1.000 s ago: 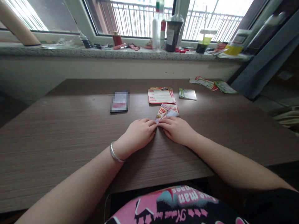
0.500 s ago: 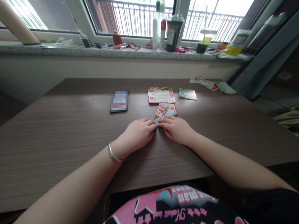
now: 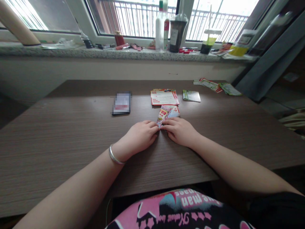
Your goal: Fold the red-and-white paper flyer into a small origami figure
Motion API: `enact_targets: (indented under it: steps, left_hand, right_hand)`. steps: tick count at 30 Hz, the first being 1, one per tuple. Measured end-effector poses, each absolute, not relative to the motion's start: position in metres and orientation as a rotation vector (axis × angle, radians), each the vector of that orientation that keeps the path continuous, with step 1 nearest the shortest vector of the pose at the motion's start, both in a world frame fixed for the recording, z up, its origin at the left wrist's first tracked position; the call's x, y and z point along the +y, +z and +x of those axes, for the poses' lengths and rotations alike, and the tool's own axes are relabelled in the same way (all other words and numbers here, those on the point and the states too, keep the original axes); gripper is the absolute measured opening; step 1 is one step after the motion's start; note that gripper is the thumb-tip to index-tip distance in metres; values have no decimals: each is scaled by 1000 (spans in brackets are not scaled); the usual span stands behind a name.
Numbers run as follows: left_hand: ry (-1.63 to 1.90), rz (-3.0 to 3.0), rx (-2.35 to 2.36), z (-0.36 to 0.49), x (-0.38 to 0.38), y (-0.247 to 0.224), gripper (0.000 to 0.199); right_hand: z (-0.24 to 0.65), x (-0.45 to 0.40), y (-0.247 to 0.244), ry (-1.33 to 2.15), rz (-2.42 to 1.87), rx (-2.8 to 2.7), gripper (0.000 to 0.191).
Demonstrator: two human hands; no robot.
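A folded paper flyer point(image 3: 164, 114) with red print and a large number lies on the table in front of me. Its near end comes to a point between my hands. My left hand point(image 3: 144, 135) pinches that tip from the left, a silver bangle on its wrist. From the right, my right hand point(image 3: 179, 131) presses fingertips on the same folded paper, covering part of it. Just beyond the flyer sits a stack of printed red-and-white leaflets point(image 3: 164, 97).
A phone-like dark-edged object point(image 3: 121, 103), blurred out, lies to the left. A small stack of cards point(image 3: 191, 96) is right of the leaflets. More leaflets point(image 3: 211, 85) spread at the far right. Bottles point(image 3: 162, 31) and a lidded cup point(image 3: 178, 33) stand on the windowsill point(image 3: 143, 56).
Both hands stay at the flyer's tip. My right hand's fingers have shifted very slightly; the flyer has barely moved.
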State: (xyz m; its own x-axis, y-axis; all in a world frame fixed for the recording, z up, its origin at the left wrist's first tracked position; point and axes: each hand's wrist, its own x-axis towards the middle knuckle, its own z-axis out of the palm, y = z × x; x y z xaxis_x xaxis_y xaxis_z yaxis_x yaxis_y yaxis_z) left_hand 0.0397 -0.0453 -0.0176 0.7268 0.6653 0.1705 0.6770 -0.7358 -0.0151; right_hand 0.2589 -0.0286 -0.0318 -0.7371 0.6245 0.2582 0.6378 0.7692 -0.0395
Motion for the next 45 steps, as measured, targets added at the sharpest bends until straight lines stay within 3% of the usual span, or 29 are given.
enact_targets:
  steps: [24, 45]
  left_hand:
    - [-155, -2852, -1141, 41, -48, -12, 30]
    - [-212, -2862, -1115, 39, -44, -15, 27]
  right_hand:
    - [301, 3, -14, 122, -1578, -2595, 33]
    - [306, -2, -11, -179, -1760, -2443, 31]
